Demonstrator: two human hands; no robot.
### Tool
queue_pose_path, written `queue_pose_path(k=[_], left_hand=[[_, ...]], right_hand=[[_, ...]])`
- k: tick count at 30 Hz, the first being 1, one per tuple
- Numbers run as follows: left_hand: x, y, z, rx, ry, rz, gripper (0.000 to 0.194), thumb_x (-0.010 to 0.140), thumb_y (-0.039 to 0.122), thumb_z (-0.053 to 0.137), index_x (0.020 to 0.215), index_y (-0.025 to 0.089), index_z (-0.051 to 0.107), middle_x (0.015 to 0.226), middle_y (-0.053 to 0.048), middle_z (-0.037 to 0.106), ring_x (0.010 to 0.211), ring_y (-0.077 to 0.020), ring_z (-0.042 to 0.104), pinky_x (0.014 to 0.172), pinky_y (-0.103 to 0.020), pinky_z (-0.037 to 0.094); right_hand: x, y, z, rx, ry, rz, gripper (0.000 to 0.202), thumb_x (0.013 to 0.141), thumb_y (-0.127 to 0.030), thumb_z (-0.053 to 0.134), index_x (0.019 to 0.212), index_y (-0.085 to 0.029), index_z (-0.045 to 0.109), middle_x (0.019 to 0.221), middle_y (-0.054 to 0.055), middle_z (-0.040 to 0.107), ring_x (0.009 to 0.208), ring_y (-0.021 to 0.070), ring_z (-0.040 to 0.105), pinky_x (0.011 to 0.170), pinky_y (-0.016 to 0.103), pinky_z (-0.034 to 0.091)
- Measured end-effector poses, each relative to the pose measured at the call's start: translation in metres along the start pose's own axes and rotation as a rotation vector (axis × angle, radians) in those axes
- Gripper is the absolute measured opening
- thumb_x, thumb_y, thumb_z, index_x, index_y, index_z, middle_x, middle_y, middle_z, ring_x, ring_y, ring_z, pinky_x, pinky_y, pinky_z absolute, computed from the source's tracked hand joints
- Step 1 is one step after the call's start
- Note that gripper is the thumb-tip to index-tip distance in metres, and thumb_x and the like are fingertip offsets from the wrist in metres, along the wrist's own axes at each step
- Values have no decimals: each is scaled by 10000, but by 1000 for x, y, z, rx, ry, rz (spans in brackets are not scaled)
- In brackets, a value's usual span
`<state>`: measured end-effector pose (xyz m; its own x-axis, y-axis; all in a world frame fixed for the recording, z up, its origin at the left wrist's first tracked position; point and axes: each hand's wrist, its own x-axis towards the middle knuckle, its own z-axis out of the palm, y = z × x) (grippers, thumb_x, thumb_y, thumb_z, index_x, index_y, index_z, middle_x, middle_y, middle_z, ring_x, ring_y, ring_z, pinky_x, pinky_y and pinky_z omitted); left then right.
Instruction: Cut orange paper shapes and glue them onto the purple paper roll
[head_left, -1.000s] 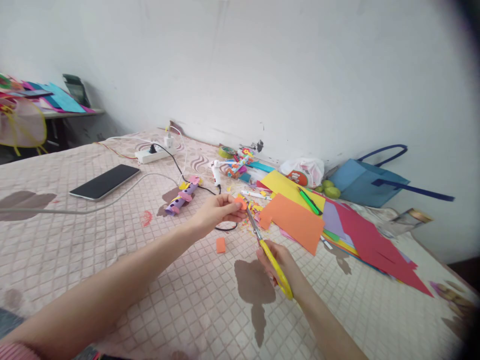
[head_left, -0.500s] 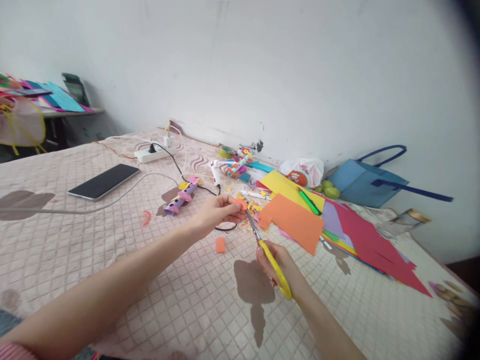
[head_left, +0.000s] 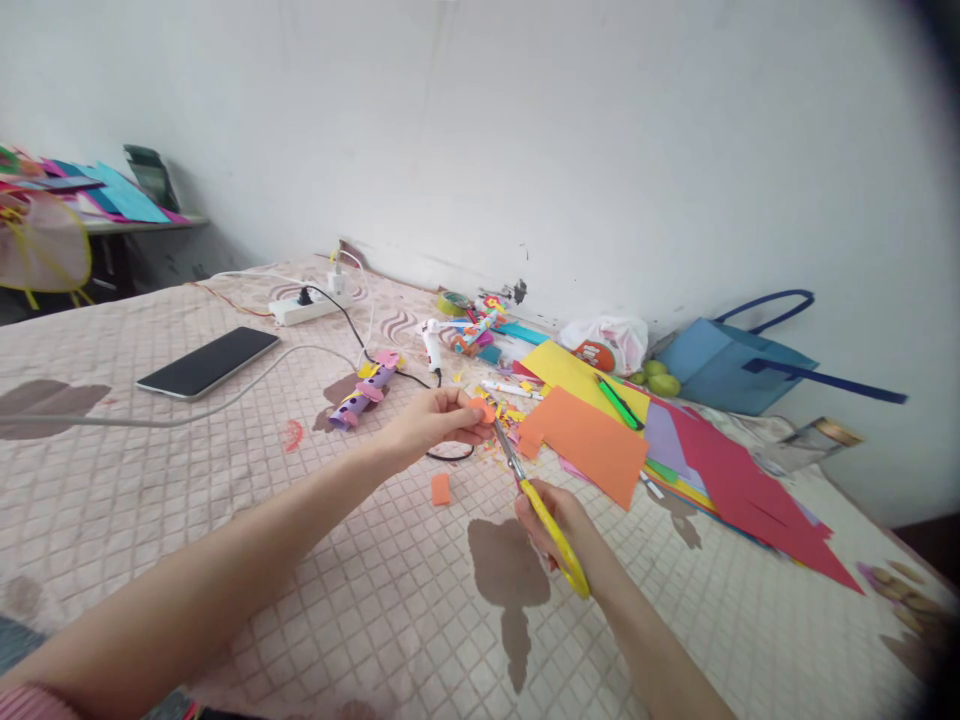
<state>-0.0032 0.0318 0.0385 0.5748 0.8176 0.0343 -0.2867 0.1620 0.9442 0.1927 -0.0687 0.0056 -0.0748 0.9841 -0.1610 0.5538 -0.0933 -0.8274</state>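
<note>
Between thumb and fingers, my left hand [head_left: 442, 420] pinches a small piece of orange paper [head_left: 484, 408]. My right hand [head_left: 559, 520] is wrapped round the yellow handles of a pair of scissors [head_left: 551, 520]. The blade tips point up and left and meet the lower right edge of the orange piece; whether they touch it I cannot tell. Below my left hand lies a small orange paper rectangle [head_left: 441, 489]. A decorated purple paper tube [head_left: 364, 397] rests left of that hand. Bright paper scraps [head_left: 512, 418] are scattered just behind the blades.
Orange paper [head_left: 589, 445], yellow paper [head_left: 566, 375], red paper [head_left: 750, 490] and a green cutter [head_left: 619, 402] lie to the right. Behind stand a glue gun [head_left: 432, 345] and a blue bag [head_left: 727, 365]. A phone [head_left: 210, 362] and a power strip [head_left: 307, 308] with cables are at left.
My right hand and the scissors have shifted very slightly to the right and down. My left hand stays in place with the orange piece, which looks slightly turned.
</note>
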Motion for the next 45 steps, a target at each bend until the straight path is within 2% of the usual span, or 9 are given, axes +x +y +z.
queue_pose_path(k=[10,19,33,45], left_hand=[[1,-1,-1,-16,-2,-1,167,732,233,652,749,103,549,766,-77,687,715,-122,652,718,-246,500],[-2,4,3,-44,43,-8,174,750,243,641,750,113,525,759,-79,689,703,-129,660,707,-247,507],[-2,3,3,-8,19,16,200,726,248,659,734,115,510,775,-81,688,718,-144,663,723,-272,512],[-2,4,3,-19,21,8,210,712,262,673,733,112,527,774,-78,686,713,-142,659,729,-275,509]], right_hand=[[0,-1,1,1,33,-57,334,769,-488,510,648,-205,380,423,-91,301,327,52,324,313,163,269],[-1,-1,2,16,36,-54,351,763,-516,510,657,-204,391,436,-91,280,336,52,302,314,168,260],[-1,-1,1,-116,76,-134,300,779,-460,502,666,-194,423,502,-66,347,367,56,324,339,179,296],[-2,-3,1,-41,67,-93,380,751,-547,518,638,-200,410,451,-70,347,358,60,325,335,181,281]])
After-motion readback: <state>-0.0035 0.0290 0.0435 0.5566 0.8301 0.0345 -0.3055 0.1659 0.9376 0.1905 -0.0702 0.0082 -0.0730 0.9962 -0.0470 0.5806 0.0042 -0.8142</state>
